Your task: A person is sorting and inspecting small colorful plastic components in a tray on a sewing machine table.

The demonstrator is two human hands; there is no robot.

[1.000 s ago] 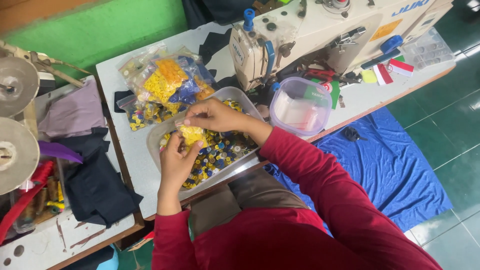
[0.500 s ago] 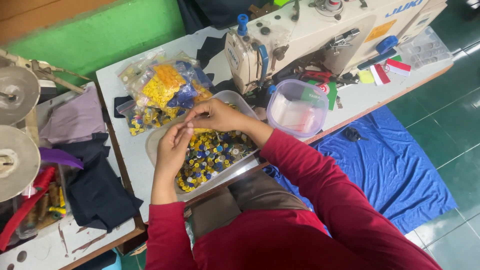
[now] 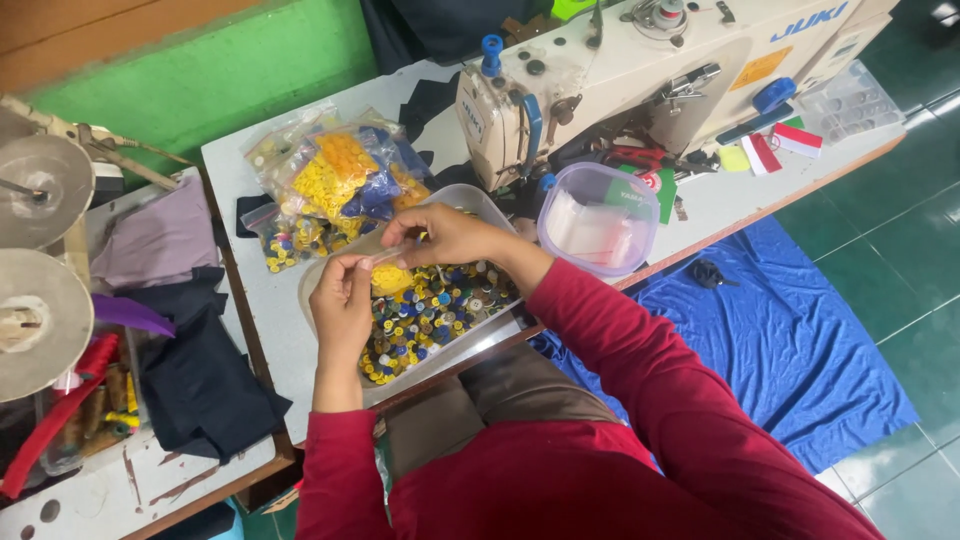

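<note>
- Clear plastic packet (image 3: 392, 258) of yellow buttons, pinched at its top edge between left hand (image 3: 343, 300) and right hand (image 3: 447, 235).
- Probably light, limp, slippery; best gripped near its mouth.
- Button tray (image 3: 432, 312) lies just below the fingers.

You sit at a pale bench (image 3: 690, 215) with a wooden edge, and a cream sewing machine (image 3: 640, 70) stands along its far side. Behind it you see a green wall (image 3: 230, 85) topped by a brown wooden band (image 3: 120, 30). To your left stands a second, scuffed white bench (image 3: 130, 480), with two round metal discs (image 3: 40, 250) on a stand and folded dark and mauve cloth (image 3: 175, 320) on it. Under you the floor (image 3: 880, 270) is dark green tile with pale grout lines, glossy in even light. A blue sheet (image 3: 780, 340) lies spread on the floor to your right, a small dark scrap (image 3: 706, 272) on its near edge.
</note>
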